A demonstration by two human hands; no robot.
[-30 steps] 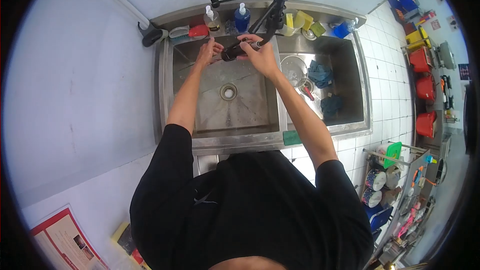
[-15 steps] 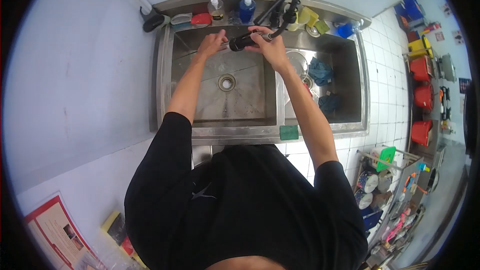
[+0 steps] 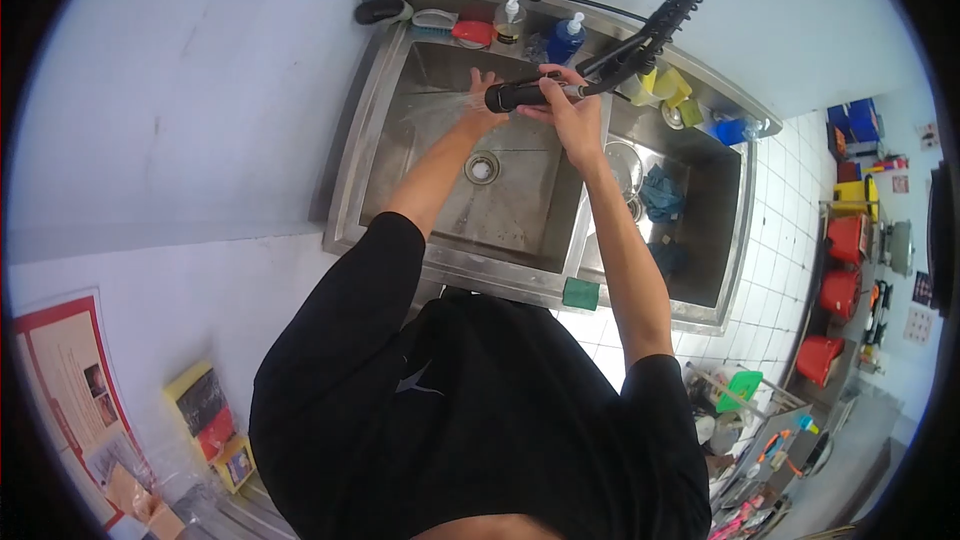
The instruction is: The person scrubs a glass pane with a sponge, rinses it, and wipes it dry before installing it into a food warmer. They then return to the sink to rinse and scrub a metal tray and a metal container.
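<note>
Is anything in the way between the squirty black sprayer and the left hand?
Nothing solid that I can see. The right hand holds the sprayer, and the left hand is right at its nozzle, with water spraying there.

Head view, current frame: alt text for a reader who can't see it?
A person's right hand holds a black spray nozzle, spraying water across the left basin of a steel double sink, beside their open left hand. Pump bottles stand behind; blue cloths lie in the right basin.
</note>
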